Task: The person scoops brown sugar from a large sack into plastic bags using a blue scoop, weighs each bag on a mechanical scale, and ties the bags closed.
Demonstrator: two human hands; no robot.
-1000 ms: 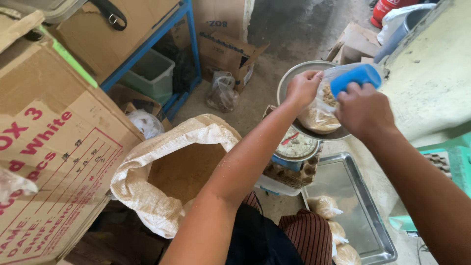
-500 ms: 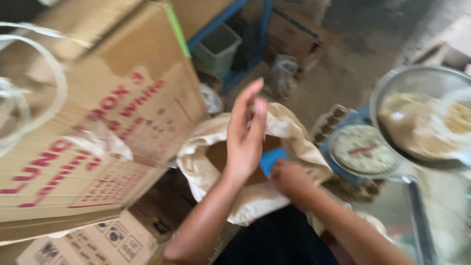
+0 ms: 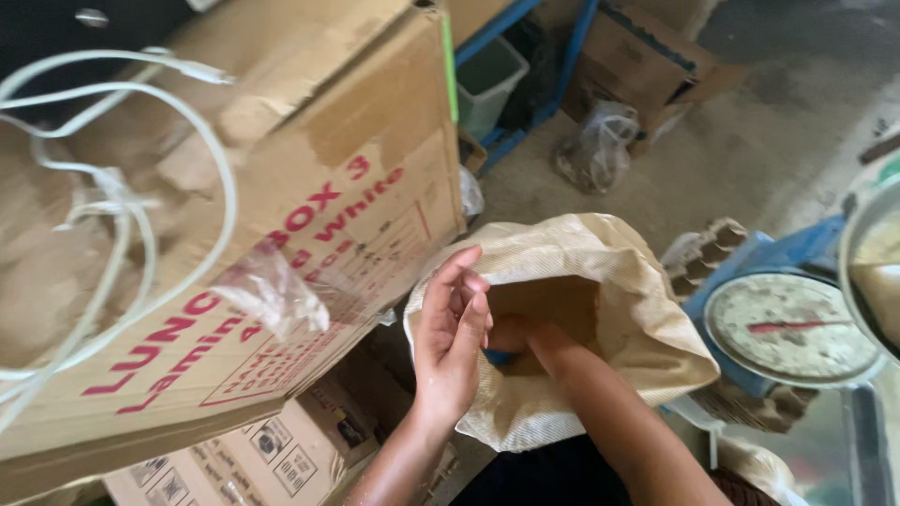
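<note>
My left hand (image 3: 452,339) is held upright with its fingers loosely spread, right at the near rim of an open beige woven sack (image 3: 619,272). My right hand (image 3: 527,334) reaches down into the sack's mouth, largely hidden behind the left hand. It grips a blue scoop (image 3: 497,358), of which only a small blue sliver shows. Brown powdery contents (image 3: 553,298) fill the sack below its rolled rim.
A big cardboard box (image 3: 309,234) with red print leans at the left, white cable (image 3: 141,234) looped over it. A dial scale (image 3: 792,330) on a blue base stands right of the sack, its metal pan (image 3: 867,272) at the frame edge. Beyond lie a plastic bag (image 3: 595,145) and blue shelving (image 3: 511,141).
My hands left the scale pan and swung left to the sack. The right hand with the blue scoop has gone down inside it, and the left hand has lowered to the rim.
</note>
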